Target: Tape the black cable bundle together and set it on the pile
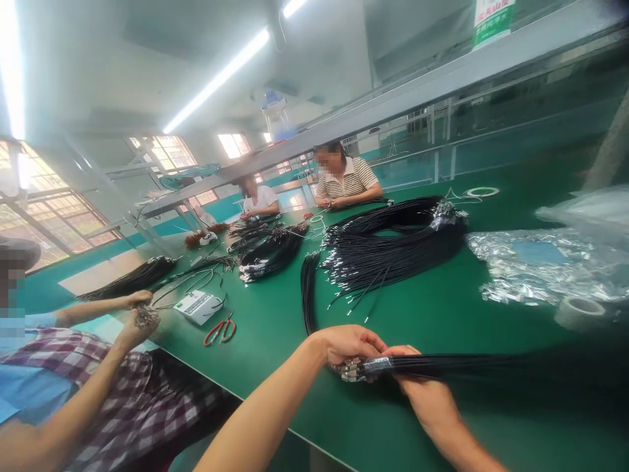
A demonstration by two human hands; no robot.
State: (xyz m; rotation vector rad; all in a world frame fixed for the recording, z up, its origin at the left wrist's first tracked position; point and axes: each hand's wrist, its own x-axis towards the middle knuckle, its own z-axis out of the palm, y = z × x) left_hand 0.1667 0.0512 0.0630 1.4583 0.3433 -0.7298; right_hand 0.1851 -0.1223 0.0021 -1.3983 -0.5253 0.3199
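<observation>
The left hand and right hand hold a cable bundle low over the near edge of the green table. Left fingers are curled shut around the bundle's metal connector end; right fingers are closed on the bundle just beside it, approx. where a shiny wrap bands the strands. The rest of the bundle runs off to the right, blurred, so its far end can't be made out.

Handling, as a judgement: many thin black strands, so soft and floppy lengthwise, prob. light to moderate in weight, w/ smooth jackets that may slide against each other. The wrap is the firm spot, best place to take hold; the connector tips look small and hard, likely to snag or splay if squeezed loose. Unsupported length would sag.

Nearby: bigger piles of black cables farther back on the table, crinkled clear plastic bag and a tape roll to the right. A co-worker's hands work at left, next to red scissors and a white box.
</observation>
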